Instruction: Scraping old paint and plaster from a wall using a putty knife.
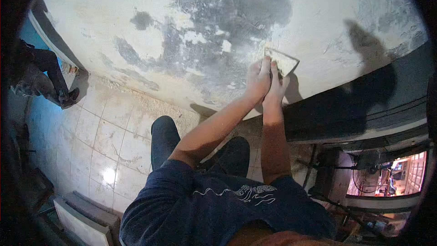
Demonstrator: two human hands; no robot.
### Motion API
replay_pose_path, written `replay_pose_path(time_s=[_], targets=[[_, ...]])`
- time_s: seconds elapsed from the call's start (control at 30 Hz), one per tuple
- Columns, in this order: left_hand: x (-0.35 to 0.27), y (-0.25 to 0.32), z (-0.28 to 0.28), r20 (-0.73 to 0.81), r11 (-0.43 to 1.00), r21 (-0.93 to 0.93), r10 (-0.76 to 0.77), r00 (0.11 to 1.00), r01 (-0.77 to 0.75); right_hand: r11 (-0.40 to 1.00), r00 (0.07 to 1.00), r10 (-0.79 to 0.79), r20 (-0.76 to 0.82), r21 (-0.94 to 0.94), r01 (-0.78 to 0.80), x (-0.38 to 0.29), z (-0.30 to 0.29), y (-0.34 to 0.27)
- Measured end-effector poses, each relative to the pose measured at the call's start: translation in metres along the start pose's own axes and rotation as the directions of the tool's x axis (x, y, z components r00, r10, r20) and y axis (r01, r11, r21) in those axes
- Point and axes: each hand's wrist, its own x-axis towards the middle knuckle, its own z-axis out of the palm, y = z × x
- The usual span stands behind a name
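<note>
My left hand (258, 79) and my right hand (276, 85) are pressed together, both dusted white. Between them they grip a flat, pale rectangular plate tool (284, 62) with a dark edge. Its handle is hidden by my fingers, and I cannot tell whether it is a scraper or a sanding board. The plate lies against, or very near, the white plastered wall (317, 17). Up and to the left of my hands spreads a large, blotchy grey patch (218, 41) on that wall. Smaller grey smears (127, 50) lie farther left.
Dusty floor tiles (106, 126) run along the wall's foot. Another person's leg (54, 71) is at the far left, by an opening. Flat panels (82, 215) lean at lower left. A dark wall band (327, 109), a fan (368, 171) and a bright opening (409, 174) are at right.
</note>
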Motion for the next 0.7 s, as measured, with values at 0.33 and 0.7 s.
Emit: replay_pose_path(time_s=[0.33, 0.7], targets=[[0.007, 0.030, 0.003, 0.073, 0.995, 0.087, 0.043, 0.996, -0.050, 0.995, 0.996, -0.024, 0.087, 0.099, 0.015, -0.008, 0.016, -0.034], [-0.004, 0.009, -0.003, 0.062, 0.991, -0.088, -0.095, 0.994, 0.100, 0.996, 0.996, 0.070, 0.047, 0.049, -0.072, -0.009, 0.010, -0.011]])
